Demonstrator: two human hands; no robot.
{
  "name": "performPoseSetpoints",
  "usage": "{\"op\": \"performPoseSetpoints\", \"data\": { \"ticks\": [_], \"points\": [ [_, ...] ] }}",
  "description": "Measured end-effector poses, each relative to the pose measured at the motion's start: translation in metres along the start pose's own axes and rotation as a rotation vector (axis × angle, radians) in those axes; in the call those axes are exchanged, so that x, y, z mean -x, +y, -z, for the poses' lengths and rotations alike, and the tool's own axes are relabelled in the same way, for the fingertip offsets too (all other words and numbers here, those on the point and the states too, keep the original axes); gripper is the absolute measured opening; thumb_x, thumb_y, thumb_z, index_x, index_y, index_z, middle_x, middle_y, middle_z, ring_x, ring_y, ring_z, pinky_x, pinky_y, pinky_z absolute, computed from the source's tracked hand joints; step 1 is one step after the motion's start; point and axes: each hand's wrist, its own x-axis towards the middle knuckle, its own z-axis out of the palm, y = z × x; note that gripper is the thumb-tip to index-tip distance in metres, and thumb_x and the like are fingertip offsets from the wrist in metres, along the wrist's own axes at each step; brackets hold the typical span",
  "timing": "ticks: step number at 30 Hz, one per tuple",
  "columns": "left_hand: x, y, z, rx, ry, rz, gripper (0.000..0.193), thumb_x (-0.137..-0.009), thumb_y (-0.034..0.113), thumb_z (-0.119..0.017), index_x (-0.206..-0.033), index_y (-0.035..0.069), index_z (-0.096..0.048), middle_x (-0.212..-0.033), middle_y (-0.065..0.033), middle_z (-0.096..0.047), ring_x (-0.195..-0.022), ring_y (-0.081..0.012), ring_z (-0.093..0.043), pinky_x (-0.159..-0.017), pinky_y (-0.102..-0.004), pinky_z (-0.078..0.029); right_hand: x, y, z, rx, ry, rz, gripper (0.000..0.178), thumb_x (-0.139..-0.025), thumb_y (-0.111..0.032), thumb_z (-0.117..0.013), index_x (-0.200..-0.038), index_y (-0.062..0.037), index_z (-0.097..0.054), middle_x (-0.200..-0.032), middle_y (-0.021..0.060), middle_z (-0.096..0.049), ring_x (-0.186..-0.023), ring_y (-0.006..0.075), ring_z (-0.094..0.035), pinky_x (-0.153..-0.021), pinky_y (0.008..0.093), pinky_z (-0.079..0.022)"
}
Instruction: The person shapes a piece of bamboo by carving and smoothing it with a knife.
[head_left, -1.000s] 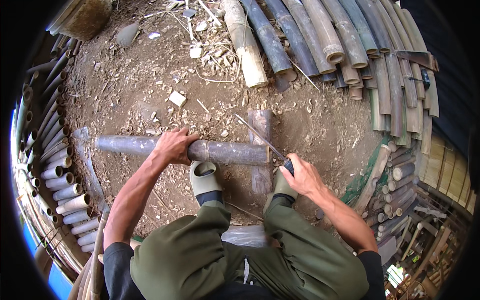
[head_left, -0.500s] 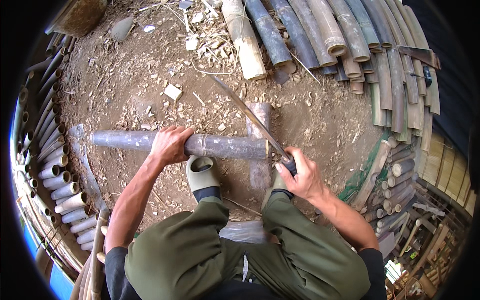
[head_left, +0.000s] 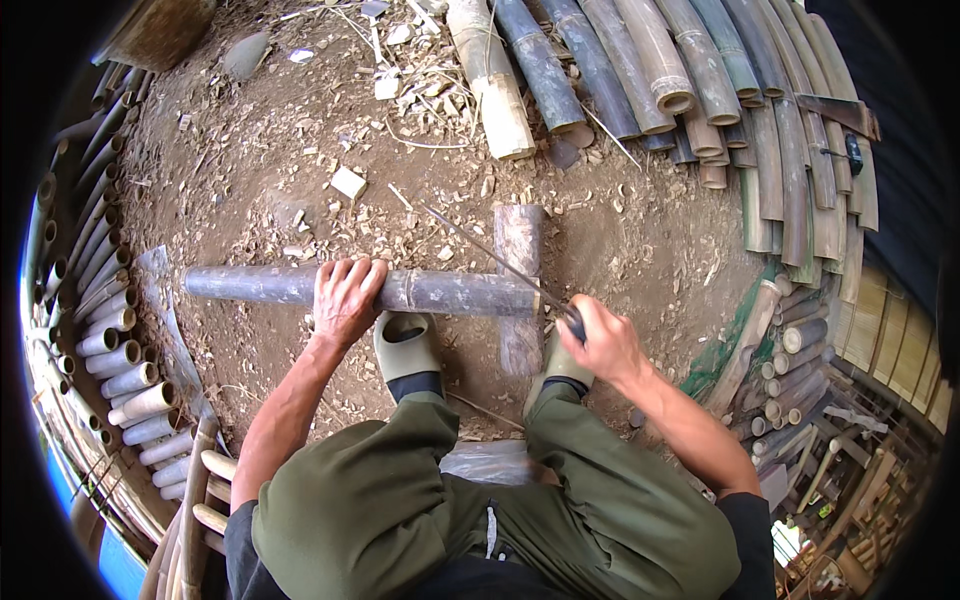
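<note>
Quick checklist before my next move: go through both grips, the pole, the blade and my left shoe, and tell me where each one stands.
1. Left grip on the bamboo pole: ok, it holds the pole from above.
2. Right grip on the dark handle: ok, closed around it.
3. Pole's right end on the wooden block: ok, it lies across it.
4. Left grip clear of the blade: ok, the two are apart.
5. Blade off the pole: cannot tell; it crosses the right end in view, but contact is unclear.
6. Left shoe well away from the pole: not ok, its toe is right by the near side.
</note>
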Motion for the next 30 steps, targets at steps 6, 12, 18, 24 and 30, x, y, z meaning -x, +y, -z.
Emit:
{"op": "performPoseSetpoints", "data": {
  "ticks": [6, 12, 18, 24, 30],
  "points": [
    [-0.017, -0.016, 0.03, 0.062, -0.565, 0.045, 0.09, -0.066, 0.032, -0.087, -0.144, 0.02, -0.043, -0.108, -0.0109, -0.062, -0.105, -0.0293, -0.061, -0.098, -0.0468, -0.046, 0.01, 0.018, 0.003, -0.082, -0.222, -0.253, 0.033, -0.094, -0.027, -0.063, -0.109, -0.0016, -0.048, -0.081, 0.0262, -0.066, -0.074, 0.0474, -0.067, -0.063, 0.0519, -0.054],
    [-0.05, -0.032, 0.04, 0.081, -0.639, -0.021, 0.074, -0.063, 0.023, -0.084, -0.131, 0.028, -0.056, -0.107, -0.0071, -0.063, -0.106, -0.0262, -0.062, -0.091, -0.0467, -0.049, 0.022, 0.019, 0.002, -0.053, -0.165, -0.288, 0.039, -0.093, -0.03, -0.067, -0.116, -0.002, -0.052, -0.084, 0.0234, -0.067, -0.075, 0.0443, -0.068, -0.066, 0.0496, -0.054],
    [-0.049, -0.04, 0.018, 0.102, -0.492, 0.013, 0.047, -0.064, 0.02, -0.081, -0.105, 0.015, -0.059, -0.103, -0.0066, -0.067, -0.107, -0.0271, -0.062, -0.09, -0.0437, -0.046, 0.01, -0.051, 0.028, -0.24, 0.186, 0.051, 0.035, -0.093, -0.027, -0.067, -0.111, 0.0011, -0.058, -0.082, 0.0196, -0.067, -0.071, 0.0333, -0.071, -0.061, 0.0407, -0.057],
    [-0.054, -0.035, 0.016, 0.103, -0.446, -0.005, 0.044, -0.063, 0.02, -0.08, -0.102, 0.014, -0.06, -0.096, -0.0061, -0.068, -0.102, -0.0274, -0.064, -0.088, -0.0446, -0.047, 0.017, 0.008, -0.002, 0.07, -0.128, -0.162, 0.032, -0.094, -0.026, -0.065, -0.102, 0.0028, -0.054, -0.079, 0.0208, -0.066, -0.07, 0.0344, -0.071, -0.058, 0.0435, -0.057],
    [-0.048, -0.036, 0.017, 0.099, -0.416, 0.03, 0.042, -0.063, 0.019, -0.08, -0.1, 0.016, -0.061, -0.096, -0.0046, -0.068, -0.1, -0.0262, -0.065, -0.088, -0.046, -0.046, 0.007, -0.046, 0.023, -0.293, 0.224, 0.117, 0.031, -0.093, -0.021, -0.068, -0.109, 0.0026, -0.056, -0.08, 0.0195, -0.065, -0.069, 0.0345, -0.071, -0.058, 0.0416, -0.057]
  ]
}}
